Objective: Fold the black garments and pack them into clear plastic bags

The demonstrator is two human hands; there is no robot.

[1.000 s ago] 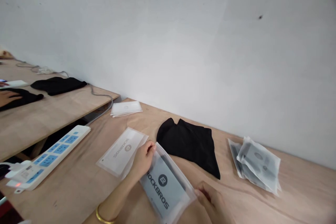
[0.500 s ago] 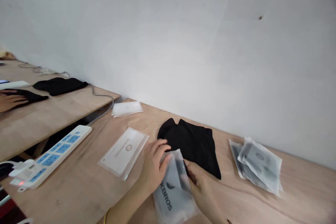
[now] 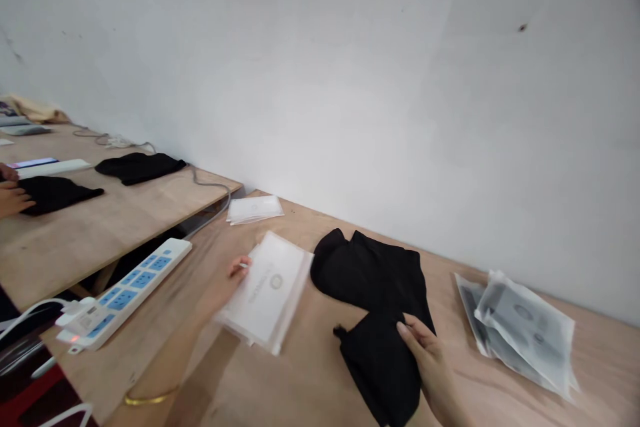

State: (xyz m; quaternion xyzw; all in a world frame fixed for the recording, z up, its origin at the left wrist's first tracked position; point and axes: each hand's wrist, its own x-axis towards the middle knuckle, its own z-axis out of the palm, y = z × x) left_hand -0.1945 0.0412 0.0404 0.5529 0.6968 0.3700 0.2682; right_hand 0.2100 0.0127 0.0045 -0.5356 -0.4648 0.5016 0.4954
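In the head view my left hand is at the left edge of a frosted white zip bag with a printed logo. Its fingers are curled and somewhat blurred, and they appear to pinch that edge. Another bag's edge shows under this one. My right hand grips a folded black cloth item between thumb and fingers. A small loop sticks out at its left corner. Behind it, partly covered, a larger black cloth item lies spread on the wooden table.
Frosted bags with dark contents lie at the right. More white bags rest near the wall. A power strip with plugged cables is on the left. Across a gap, another person's hand touches black cloth on a second table.
The dark-filled bag held by both hands is gone from there. My right hand now holds black cloth. My left hand has moved left, with a pale bag over the white one.
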